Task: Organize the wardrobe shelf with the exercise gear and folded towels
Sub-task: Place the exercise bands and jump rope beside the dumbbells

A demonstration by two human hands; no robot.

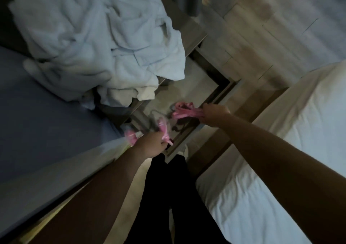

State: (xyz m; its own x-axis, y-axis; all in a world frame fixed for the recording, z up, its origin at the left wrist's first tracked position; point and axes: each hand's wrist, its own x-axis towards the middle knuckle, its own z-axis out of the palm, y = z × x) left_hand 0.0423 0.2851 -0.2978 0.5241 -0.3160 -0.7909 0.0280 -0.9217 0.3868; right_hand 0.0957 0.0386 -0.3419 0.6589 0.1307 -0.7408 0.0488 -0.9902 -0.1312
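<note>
Pink bundle (184,110) clenched in outstretched right hand (215,115); left hand (151,144) clenches handles (163,131).

You had a single view, worn on your head. It looked steeply down and sat tilted, close above the open drawer (189,86) at frame centre, with your left hand (149,144) and right hand (213,115) at arm's length. Its wide lens caught a bed (46,103) at left, a second bed (299,131) at right, and your legs (168,197) at bottom centre.

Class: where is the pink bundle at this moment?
In the head view, centre-right: the right hand grips the pink bundle above the open drawer, beside the rumpled pale towels.
</note>
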